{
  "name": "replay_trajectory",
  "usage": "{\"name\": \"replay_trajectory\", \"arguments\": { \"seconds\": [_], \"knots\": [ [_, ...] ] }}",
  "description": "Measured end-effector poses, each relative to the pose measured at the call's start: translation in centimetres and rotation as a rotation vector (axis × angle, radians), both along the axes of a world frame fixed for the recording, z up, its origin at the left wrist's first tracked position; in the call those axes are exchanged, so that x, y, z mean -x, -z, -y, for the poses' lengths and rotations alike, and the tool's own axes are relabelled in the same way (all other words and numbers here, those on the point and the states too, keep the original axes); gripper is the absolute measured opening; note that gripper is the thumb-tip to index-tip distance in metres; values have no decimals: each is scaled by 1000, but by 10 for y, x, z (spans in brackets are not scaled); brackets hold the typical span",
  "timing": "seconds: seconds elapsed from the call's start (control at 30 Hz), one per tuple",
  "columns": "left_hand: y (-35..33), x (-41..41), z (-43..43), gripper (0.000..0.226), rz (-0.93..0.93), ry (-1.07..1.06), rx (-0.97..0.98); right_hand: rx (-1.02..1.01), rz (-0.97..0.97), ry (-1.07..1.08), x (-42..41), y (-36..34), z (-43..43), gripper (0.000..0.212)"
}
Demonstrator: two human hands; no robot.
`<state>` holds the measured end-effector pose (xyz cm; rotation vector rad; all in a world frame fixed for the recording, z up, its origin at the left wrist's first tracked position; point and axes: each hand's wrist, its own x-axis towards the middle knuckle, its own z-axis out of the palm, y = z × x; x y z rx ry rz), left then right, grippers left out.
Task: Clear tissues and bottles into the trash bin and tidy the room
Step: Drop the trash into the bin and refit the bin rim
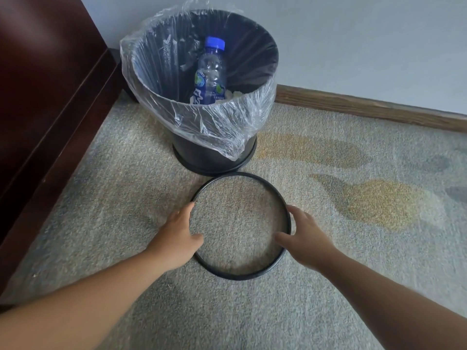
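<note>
**Bin.** The black round plastic trash bin (214,157) stood on the speckled grey carpet (252,311), in the corner between a dark red-brown wooden cabinet (38,97) and the pale wall, close to the brown skirting board (353,104). A clear plastic liner bag (222,122) was draped loosely over its rim, with nothing securing it.

**Contents.** A clear plastic bottle with blue cap and blue label (209,72) stood inside, leaning against the liner. Crumpled white tissues (233,94) lay at its foot. The clearing part of the task appeared done.

**Ring.** A black circular ring (240,174) was just in front of the bin, on or barely above the carpet. Contact with the carpet could not be confirmed.

**Hands.** The left hand (177,236) and right hand (303,238) held the ring at opposite sides. The thumbs were inside the hoop and the fingers (294,210) were curled over its outer edge, clamped on it.

**Assessment.** The two-sided hold presumably kept the ring level for lowering over the bin rim to pin the loose liner. Uneven seating was judged likely to bunch the bag or let it slip.
</note>
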<state>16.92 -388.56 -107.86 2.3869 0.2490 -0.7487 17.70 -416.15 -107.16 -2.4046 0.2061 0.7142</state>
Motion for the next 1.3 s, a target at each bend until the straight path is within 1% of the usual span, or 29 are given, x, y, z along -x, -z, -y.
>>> {"name": "replay_trajectory", "arguments": {
  "seconds": [0.1, 0.17, 0.3, 0.4, 0.47, 0.53, 0.67, 0.77, 0.9, 1.03, 1.13, 1.2, 1.3],
  "knots": [
    [0, -3, 1, 79, -52, -63, 12, -67, -35, 55, -3, 4, -2, 85],
    [0, -5, 2, 80, -75, -106, 31, -134, -57, 118, -5, 4, -4, 82],
    [1, -8, 4, 82, -87, -216, 115, -258, -115, 218, -6, 3, -7, 80],
    [-2, -9, 9, 82, -108, -271, 138, -327, -137, 285, -4, 0, -8, 72],
    [-5, -8, 11, 76, -106, -283, 149, -326, -122, 290, -2, -4, -9, 65],
    [-8, -6, 13, 70, -88, -270, 154, -306, -101, 288, 0, -9, -9, 66],
    [-20, -6, 19, 76, -54, -269, 128, -281, -39, 293, 1, -22, -7, 65],
    [-32, -7, 26, 71, -11, -262, 145, -249, -27, 309, 0, -33, -2, 71],
    [-46, -6, 36, 70, 25, -243, 163, -259, 22, 342, 2, -47, 8, 70],
    [-57, -3, 45, 69, 35, -236, 178, -216, 39, 357, 8, -56, 13, 74],
    [-62, 2, 50, 60, 38, -220, 179, -199, 51, 362, 15, -60, 17, 75],
    [-65, 6, 52, 62, 38, -217, 186, -204, 51, 380, 21, -63, 19, 75],
    [-71, 11, 56, 72, 39, -224, 210, -194, 49, 396, 25, -66, 22, 75]
  ]
}}
